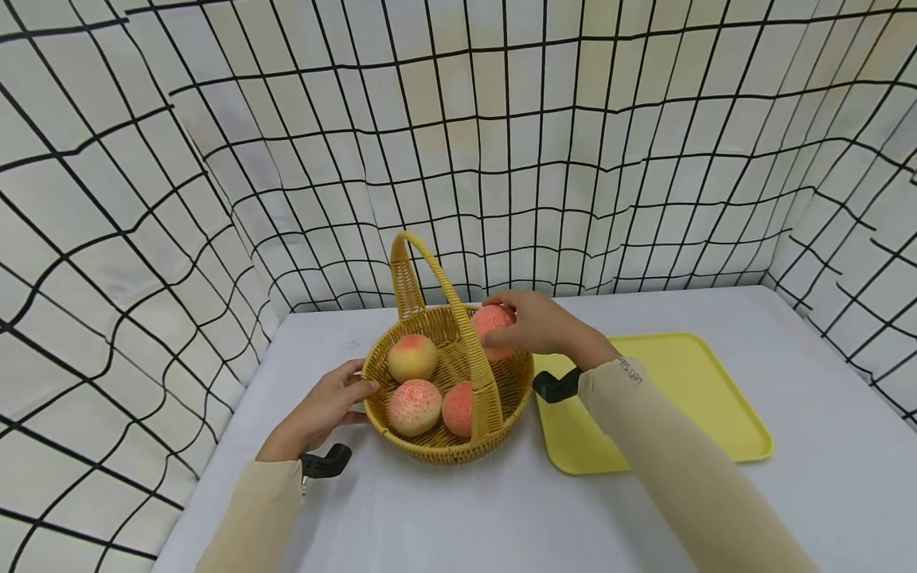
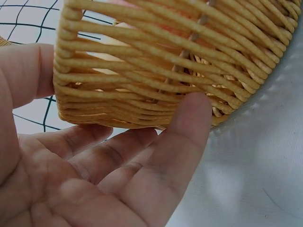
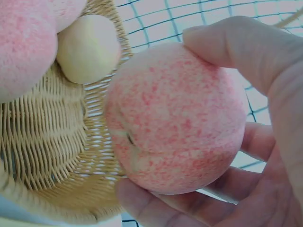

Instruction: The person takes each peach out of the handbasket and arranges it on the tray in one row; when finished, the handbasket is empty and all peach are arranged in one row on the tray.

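Note:
A yellow wicker basket (image 1: pixel 444 455) with a tall arched handle stands on the white table. My left hand (image 1: pixel 325 406) holds its left rim, the thumb over the edge and the fingers against the woven outer wall (image 2: pixel 142 71). At the basket's right side, my right hand (image 1: pixel 537 322) grips a pink speckled peach (image 3: pixel 175 118), thumb on one side and fingers curled round the other. In the head view this peach (image 1: pixel 494 318) overlaps the right rim. Inside lie a yellowish peach (image 1: pixel 412 357), a speckled peach (image 1: pixel 414 407) and a redder peach (image 1: pixel 457 408), partly hidden by the handle.
To the right of the basket a yellow tray (image 1: pixel 673 390) lies flat, partly covered by the right forearm. White cloth walls with a black grid net (image 1: pixel 501 159) enclose the table at the back and both sides.

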`<state>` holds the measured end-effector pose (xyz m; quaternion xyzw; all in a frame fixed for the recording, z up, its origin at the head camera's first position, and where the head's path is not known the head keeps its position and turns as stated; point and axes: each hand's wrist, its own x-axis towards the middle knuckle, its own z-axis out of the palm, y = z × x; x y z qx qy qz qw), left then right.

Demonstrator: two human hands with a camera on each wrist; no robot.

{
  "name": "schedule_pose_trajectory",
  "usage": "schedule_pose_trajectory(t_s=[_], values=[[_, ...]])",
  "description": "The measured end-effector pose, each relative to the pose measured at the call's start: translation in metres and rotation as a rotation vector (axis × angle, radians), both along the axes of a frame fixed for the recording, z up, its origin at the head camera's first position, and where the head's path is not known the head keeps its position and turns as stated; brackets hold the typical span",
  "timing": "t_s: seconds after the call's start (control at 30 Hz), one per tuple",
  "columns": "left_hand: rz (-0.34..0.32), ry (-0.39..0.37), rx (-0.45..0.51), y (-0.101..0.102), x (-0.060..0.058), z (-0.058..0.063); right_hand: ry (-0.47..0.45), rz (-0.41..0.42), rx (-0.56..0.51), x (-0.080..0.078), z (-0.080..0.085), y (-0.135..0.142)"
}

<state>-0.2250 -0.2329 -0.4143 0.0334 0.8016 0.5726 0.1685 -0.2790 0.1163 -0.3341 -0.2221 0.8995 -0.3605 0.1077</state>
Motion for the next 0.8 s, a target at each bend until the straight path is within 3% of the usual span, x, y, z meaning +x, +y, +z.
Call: schedule_pose_trajectory(t_s=[0.4, 0.8], values=[[-0.003, -0.005, -0.001, 0.000, -0.001, 0.000, -0.003, -0.128, -0.176, 0.006, -0.006, 0.048], [-0.013, 0.002, -0.012, -0.001, -0.002, -0.001, -0.017, -0.182, -0.235, 0.014, -0.035, 0.080]])
